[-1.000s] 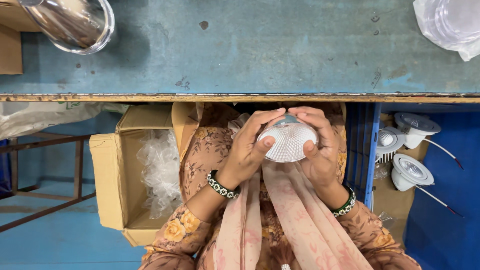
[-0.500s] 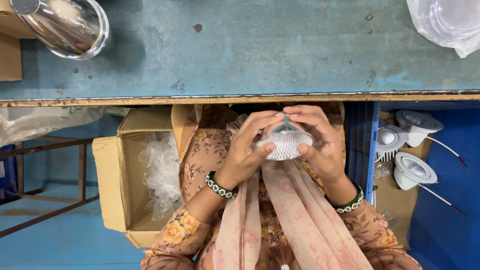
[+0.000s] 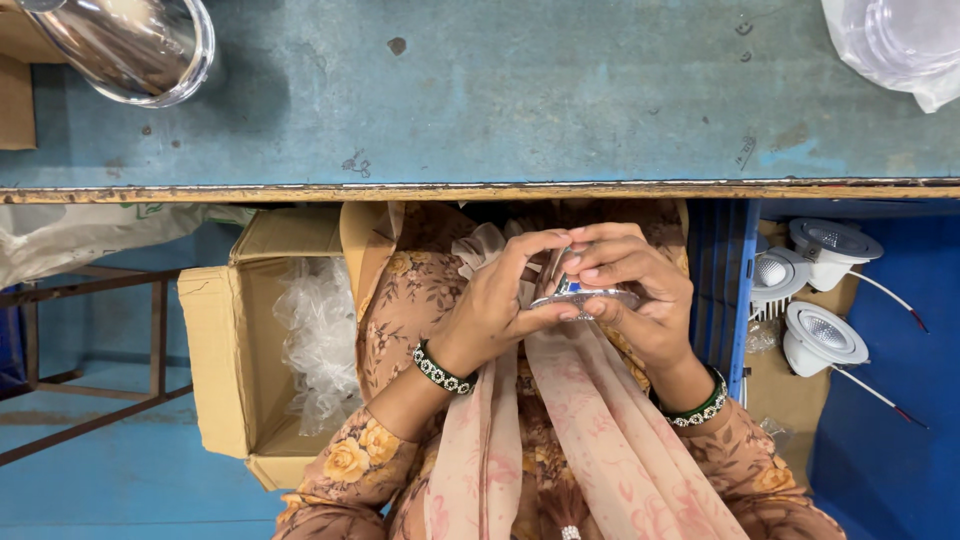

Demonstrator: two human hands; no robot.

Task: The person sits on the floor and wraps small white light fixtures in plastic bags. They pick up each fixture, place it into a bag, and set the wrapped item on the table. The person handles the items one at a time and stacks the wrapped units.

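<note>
Both my hands hold one small round lamp reflector (image 3: 583, 293), silvery and now seen edge-on, above my lap just below the table edge. My left hand (image 3: 505, 300) grips its left side with thumb underneath and fingers curled over the top. My right hand (image 3: 640, 290) grips its right side, fingertips resting on the upper face. Beaded green bracelets sit on both wrists. Most of the reflector is hidden behind my fingers.
A worn blue table (image 3: 520, 110) fills the top, with a shiny metal cone (image 3: 125, 45) at its left and clear plastic wrap (image 3: 900, 45) at its right. An open cardboard box (image 3: 235, 350) with plastic bags stands left of my lap. White spot lamps (image 3: 820, 290) lie in a box at right.
The reflector has been turned from showing its white ribbed dome to lying flat and edge-on. My hands have shifted slightly closer together around it.
</note>
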